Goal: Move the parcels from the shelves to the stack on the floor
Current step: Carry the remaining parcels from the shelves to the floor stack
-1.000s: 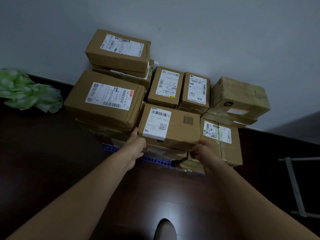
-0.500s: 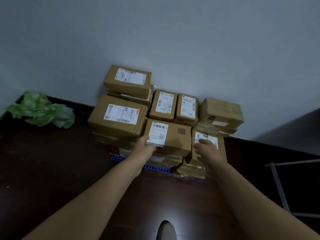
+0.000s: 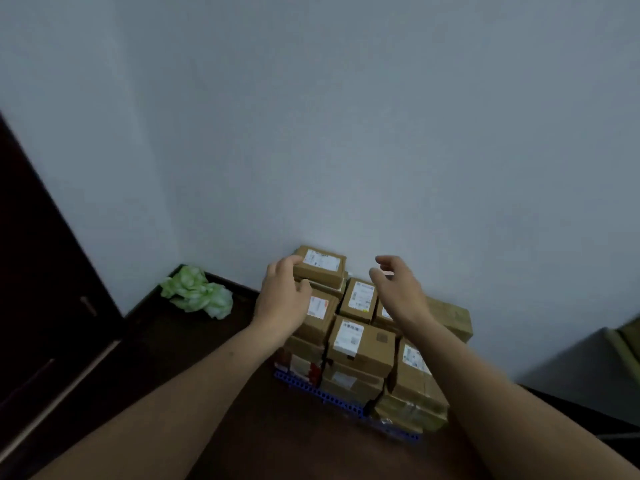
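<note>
Left grip [image 3: 284,296] and right grip [image 3: 398,289] hover empty, fingers loose; a careless knock could topple the uneven parcel stack [image 3: 360,344].

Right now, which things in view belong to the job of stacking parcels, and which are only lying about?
Job in hand:
- stack of parcels against the wall
- blue base under the stack
- left hand and right hand, both holding nothing

Lying about:
- crumpled green wrapping in the corner
- dark door at the left
</note>
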